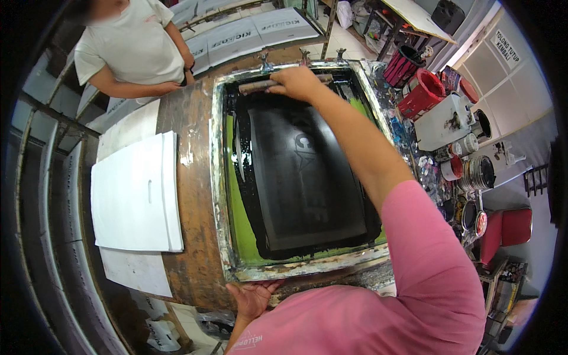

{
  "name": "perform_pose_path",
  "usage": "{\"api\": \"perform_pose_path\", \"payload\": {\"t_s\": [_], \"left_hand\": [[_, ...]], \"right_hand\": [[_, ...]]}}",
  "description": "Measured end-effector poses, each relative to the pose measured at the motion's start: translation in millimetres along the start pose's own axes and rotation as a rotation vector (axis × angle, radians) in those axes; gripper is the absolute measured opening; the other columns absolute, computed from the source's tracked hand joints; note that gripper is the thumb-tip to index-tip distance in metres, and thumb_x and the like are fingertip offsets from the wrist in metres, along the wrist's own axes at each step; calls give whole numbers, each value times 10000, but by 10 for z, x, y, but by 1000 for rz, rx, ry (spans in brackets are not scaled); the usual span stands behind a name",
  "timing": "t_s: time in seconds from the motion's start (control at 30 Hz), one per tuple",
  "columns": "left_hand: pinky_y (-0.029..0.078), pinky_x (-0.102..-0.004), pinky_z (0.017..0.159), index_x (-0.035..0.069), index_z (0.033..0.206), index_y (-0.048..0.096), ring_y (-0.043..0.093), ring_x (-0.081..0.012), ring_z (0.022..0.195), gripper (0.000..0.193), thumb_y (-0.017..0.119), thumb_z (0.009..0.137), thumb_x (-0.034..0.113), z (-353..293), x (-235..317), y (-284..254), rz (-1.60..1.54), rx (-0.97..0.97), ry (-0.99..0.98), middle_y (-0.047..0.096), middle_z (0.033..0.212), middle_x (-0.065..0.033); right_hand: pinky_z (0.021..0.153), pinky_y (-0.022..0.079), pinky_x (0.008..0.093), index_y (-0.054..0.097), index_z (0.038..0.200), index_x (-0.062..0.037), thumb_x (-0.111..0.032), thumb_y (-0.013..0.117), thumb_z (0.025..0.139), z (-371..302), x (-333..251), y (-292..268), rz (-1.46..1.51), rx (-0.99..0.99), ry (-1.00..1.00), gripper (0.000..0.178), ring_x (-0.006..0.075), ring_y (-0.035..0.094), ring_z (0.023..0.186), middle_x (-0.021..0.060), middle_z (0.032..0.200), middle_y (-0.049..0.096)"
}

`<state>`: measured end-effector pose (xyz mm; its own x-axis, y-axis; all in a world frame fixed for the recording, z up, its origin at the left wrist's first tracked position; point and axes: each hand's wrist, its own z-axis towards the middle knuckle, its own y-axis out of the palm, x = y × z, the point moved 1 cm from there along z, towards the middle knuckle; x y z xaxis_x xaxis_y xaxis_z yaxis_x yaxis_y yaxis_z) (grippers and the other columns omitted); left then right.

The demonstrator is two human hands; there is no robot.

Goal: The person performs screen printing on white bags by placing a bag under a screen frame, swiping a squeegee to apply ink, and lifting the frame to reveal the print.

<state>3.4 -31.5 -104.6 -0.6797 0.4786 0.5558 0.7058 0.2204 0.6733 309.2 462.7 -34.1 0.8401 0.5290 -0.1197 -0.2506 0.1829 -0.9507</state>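
Observation:
A screen-printing frame (220,177) lies on the wooden table in front of me. Black ink covers most of its mesh (302,189), with green showing along the sides and faint lettering in the middle. At the frame's far end, my right hand (296,84) is closed around a squeegee (254,87) with a worn wooden handle, lying crosswise over the ink. My left hand (255,296) is palm up at the frame's near edge, its thumb and fingers apart; the fingertips come right up to the edge, and whether they bear on it I cannot tell.
A stack of white sheets (136,195) lies left of the frame. Another person (133,53) stands at the far left. Clamps (265,61) hold the frame's far end. Ink cans, a red bucket (421,93) and a white jerrycan (444,123) crowd the right. Racks stand left.

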Motion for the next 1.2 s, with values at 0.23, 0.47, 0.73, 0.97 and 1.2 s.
{"api": "perform_pose_path", "payload": {"t_s": [0.23, 0.47, 0.73, 0.97, 1.2], "left_hand": [[374, -667, 1175, 26, 1555, 429, 546, -435, 1378, 1223, 302, 812, 988, 4, -29, -116, -89, -192, 23, 560, 1501, -236], [291, -652, 1228, -18, 1485, 535, 492, -452, 1423, 1134, 242, 907, 913, 122, -48, -139, -226, -471, 50, 577, 1487, -250], [281, -624, 1229, 155, 1428, 645, 545, -412, 1384, 1102, 263, 822, 993, 23, 97, 99, -175, -466, 35, 647, 1440, -164], [260, -658, 1226, 155, 1628, 379, 433, -418, 1477, 1159, 313, 824, 987, -189, 978, 1379, -156, -815, 316, 428, 1640, -179], [30, -724, 1219, 118, 1668, 289, 117, -505, 1584, 969, 434, 972, 776, 477, 829, 1047, 1907, 153, 780, 190, 1706, -295]], "right_hand": [[772, 577, 497, 693, 1042, -145, -561, 627, 961, -563, -482, -64, -54, 3, 38, 428, 354, 717, 928, 123, 958, 706], [699, 580, 455, 651, 1119, -126, -479, 701, 932, -2308, -1893, -671, -3, -114, 14, 403, 318, 692, 904, 101, 962, 667], [868, 543, 511, 614, 1063, -62, -388, 723, 912, -2992, -2663, -1592, 183, -67, 69, 375, 326, 633, 971, 143, 959, 612], [901, 425, 502, 647, 980, -74, -392, 698, 889, -2328, -2665, -2575, -165, 399, 15, 335, 307, 619, 895, 118, 869, 619], [851, 430, 493, 685, 902, -41, -407, 607, 948, -1685, -2402, -3073, -159, 528, -27, 377, 338, 683, 834, 149, 836, 703]]}}
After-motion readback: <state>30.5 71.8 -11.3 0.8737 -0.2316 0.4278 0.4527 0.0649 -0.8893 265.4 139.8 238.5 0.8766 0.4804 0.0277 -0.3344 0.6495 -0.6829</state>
